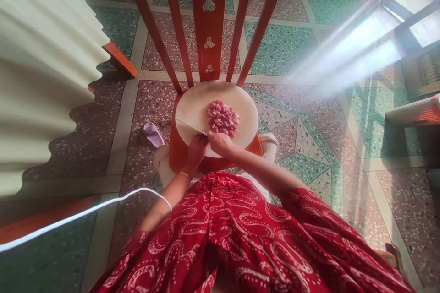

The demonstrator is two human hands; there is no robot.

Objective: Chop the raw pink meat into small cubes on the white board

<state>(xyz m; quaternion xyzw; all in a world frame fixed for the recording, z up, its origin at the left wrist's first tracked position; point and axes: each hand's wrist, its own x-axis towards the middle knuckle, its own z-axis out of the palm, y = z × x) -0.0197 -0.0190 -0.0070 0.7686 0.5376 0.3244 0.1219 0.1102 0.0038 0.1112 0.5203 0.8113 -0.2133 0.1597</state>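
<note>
The chopped meat (223,118) sits in one pink heap on the round board (192,100), a little right of its middle, and the board rests on the seat of a reddish wooden chair (209,23). The right hand (220,144) is curled closed at the near end of the knife (191,127), just below the heap (the handle itself is hidden by the fingers). The blade shows as a thin line slanting out to the board's left edge. The left hand (198,147) is just beside the right, fingers bent close under the blade; I cannot tell whether they pinch it. A thin bracelet (185,175) circles the left wrist.

The person wears a red paisley garment (220,238). On the speckled floor (275,50), a lilac slipper (153,134) lies left of the chair. A white cable (120,199) runs in from the left towards the left forearm, and pale wavy-edged cloth (41,64) hangs at upper left.
</note>
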